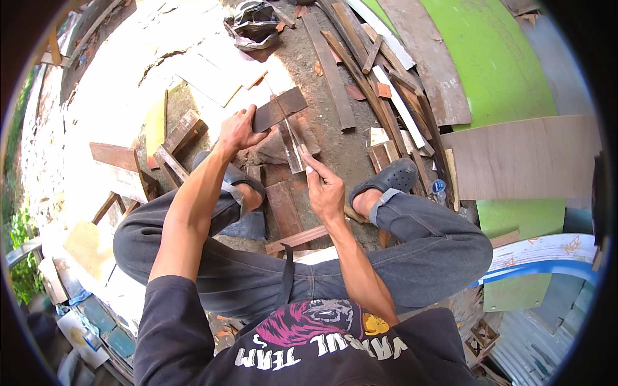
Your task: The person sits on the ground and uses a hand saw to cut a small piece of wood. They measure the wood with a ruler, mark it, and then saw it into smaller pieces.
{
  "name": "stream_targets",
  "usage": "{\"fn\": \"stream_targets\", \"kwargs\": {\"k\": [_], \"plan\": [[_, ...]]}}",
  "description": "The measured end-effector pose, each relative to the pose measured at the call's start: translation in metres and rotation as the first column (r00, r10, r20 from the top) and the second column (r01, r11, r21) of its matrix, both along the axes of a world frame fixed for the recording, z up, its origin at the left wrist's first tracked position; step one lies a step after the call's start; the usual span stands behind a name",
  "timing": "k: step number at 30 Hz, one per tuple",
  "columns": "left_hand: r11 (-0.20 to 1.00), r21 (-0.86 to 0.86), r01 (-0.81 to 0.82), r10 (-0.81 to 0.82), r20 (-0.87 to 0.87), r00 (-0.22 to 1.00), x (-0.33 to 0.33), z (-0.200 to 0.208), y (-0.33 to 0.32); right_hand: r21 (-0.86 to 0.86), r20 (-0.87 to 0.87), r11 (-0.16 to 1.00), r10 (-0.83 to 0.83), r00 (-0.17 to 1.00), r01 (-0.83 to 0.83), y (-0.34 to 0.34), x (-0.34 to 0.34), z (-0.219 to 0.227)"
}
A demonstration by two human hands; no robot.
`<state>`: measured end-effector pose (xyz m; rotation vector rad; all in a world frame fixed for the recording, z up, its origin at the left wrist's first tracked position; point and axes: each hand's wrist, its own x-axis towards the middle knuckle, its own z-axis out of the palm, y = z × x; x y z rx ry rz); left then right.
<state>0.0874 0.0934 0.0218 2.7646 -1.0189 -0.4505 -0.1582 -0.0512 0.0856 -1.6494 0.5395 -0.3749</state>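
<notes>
My left hand (pixel 239 131) is closed on the left end of a short dark wooden board (pixel 268 117), between my feet. Closed round the near end of a handsaw (pixel 289 127), my right hand (pixel 326 193) has its forefinger stretched along it. The saw's thin blade, seen nearly edge-on, points away from me and crosses the board around its middle. How deep the blade sits in the wood, I cannot tell. The saw's grip is hidden by my right hand. Beneath the board lie a brownish block (pixel 273 152) and other wood, partly covered.
Long wooden strips (pixel 331 77) lie piled ahead to the right, beside green sheets (pixel 492 58) and a plywood panel (pixel 524 157). Wood offcuts (pixel 116 168) stand to my left. A black plastic bag (pixel 252 27) sits at the far side. My dark clogs (pixel 384 181) flank the work.
</notes>
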Motion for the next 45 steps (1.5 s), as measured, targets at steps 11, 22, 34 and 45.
{"fn": "stream_targets", "kwargs": {"k": [11,22,34,45], "plan": [[0.993,0.078,0.093,-0.107,0.192,0.976,0.021,-0.007,-0.025,0.121,-0.136,0.992,-0.012,0.991,0.029,-0.006,0.016,0.019],[0.935,0.117,-0.335,0.34,-0.026,0.94,0.009,-0.001,0.018,-0.504,-0.255,0.862,-0.089,0.963,-0.054,-0.023,0.059,-0.061],[0.989,-0.144,-0.012,-0.031,-0.29,0.957,-0.041,-0.012,0.034,-0.685,-0.598,0.549,-0.048,0.8,-0.479,-0.07,0.076,-0.147],[0.771,-0.137,0.622,-0.635,-0.254,0.73,-0.043,-0.04,-0.029,-0.734,-0.606,0.512,-0.195,0.771,-0.447,-0.127,0.063,-0.145]]}}
